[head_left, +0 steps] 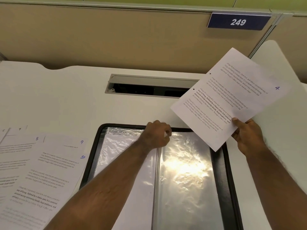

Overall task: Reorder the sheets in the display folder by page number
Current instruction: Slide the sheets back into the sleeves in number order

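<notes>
Two bare hands worked over a white counter. The right hand held a white printed paper sheet lifted and tilted above the counter's far right part, its thumb on top and fingers curled beneath the sheet's near edge; a handwritten blue "4" stood near the sheet's right corner, and the near corner overlapped the folder's upper right. The left hand reached to the top edge of an open black-rimmed display folder with clear plastic sleeves, which lay flat on the counter near the person. The left fingers were curled at the top of the sleeves, close to the centre fold, seemingly pinching the plastic, though the exact hold could not be told. The folder's right sleeve shone with glare; the left sleeve showed a white page inside.

Left of the folder lay a fanned spread of white printed sheets, with handwritten numbers 7, 8, 9 and 10 visible at their corners, the nearest sheet just touching the folder's left rim. Beyond the folder, a grey cable slot sat open in the counter. A dark blue sign reading "249" hung on the beige partition behind.
</notes>
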